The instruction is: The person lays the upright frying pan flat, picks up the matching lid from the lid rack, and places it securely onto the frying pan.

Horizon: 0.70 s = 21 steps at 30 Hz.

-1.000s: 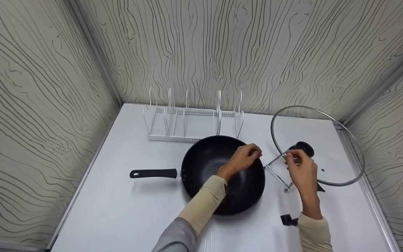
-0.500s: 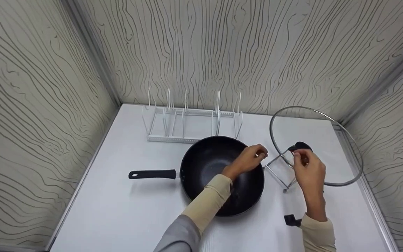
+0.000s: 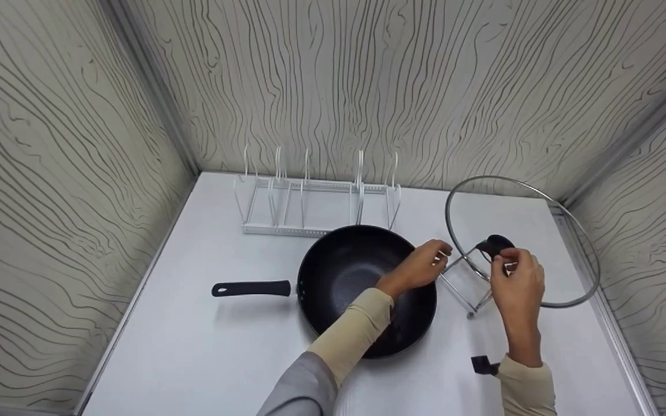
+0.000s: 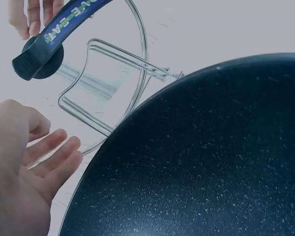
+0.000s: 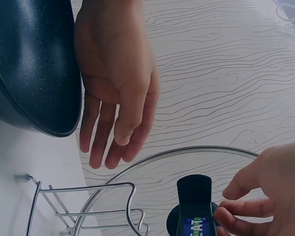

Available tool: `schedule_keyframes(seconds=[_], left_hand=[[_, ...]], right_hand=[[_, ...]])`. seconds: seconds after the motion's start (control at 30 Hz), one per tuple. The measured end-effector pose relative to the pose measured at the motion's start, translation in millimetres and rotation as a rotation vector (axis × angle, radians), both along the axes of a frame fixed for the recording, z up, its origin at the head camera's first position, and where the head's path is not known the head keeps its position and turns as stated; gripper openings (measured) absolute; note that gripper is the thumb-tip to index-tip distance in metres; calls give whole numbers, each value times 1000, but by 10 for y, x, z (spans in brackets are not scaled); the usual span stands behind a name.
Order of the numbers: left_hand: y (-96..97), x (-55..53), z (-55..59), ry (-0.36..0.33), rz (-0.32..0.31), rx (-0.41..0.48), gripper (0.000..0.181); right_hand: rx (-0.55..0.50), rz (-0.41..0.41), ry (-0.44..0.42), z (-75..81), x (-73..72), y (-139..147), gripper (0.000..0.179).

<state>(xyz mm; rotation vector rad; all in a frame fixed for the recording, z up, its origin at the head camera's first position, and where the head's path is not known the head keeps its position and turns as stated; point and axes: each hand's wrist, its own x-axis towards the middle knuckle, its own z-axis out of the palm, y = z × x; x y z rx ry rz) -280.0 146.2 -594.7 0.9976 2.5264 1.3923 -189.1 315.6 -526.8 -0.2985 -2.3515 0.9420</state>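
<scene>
My left hand hovers over the right rim of a black wok, its fingers loosely bent with nothing between them. Beyond the wok's rim, a glass lid with a steel rim stands tilted in a wire lid stand. A black lid handle with a blue label faces the hands. My right hand is beside that handle, thumb and fingers apart; in the right wrist view its fingertips are right at the handle's edge. The left hand's fingers point toward the stand in the left wrist view.
A white wire pan rack stands behind the wok near the back wall. The wok's long black handle extends left over the white table. Patterned panels enclose the table at the back and both sides.
My right hand has drawn back to the right from the lid's left edge, and its fingers have spread apart. My left hand has shifted slightly right. The wok and lid stay put.
</scene>
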Motion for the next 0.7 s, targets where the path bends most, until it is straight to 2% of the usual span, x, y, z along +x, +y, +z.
schedule_keyframes(seconds=[0.23, 0.47, 0.7], left_hand=[[72, 12, 25, 13, -28, -49, 35], [137, 52, -14, 5, -64, -61, 34], [189, 46, 25, -3, -61, -87, 35]], right_hand=[[-19, 5, -74, -40, -2, 16, 25], [-11, 14, -125, -88, 8, 50, 29], [3, 19, -181, -112, 0, 94, 33]])
